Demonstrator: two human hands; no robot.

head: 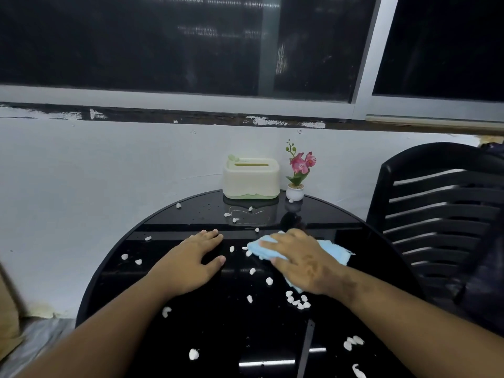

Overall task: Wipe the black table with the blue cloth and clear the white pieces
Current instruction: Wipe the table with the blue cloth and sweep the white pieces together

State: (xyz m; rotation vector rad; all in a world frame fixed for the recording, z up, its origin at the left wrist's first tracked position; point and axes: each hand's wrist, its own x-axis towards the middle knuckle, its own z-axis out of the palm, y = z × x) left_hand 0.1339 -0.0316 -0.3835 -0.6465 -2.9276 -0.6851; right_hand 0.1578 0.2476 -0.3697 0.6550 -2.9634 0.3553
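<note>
Left hand (191, 261) flat, fingers spread, on table (114, 271); right hand (297, 261) presses cloth (331, 251) flat mid-frame; white pieces (297, 300) scattered toward lower edge.

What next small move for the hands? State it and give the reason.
Probably sweep the right hand, pressing flat on the blue cloth, leftward: white pieces lie scattered just beside the cloth's left edge on the black table, while the left hand rests flat.
</note>
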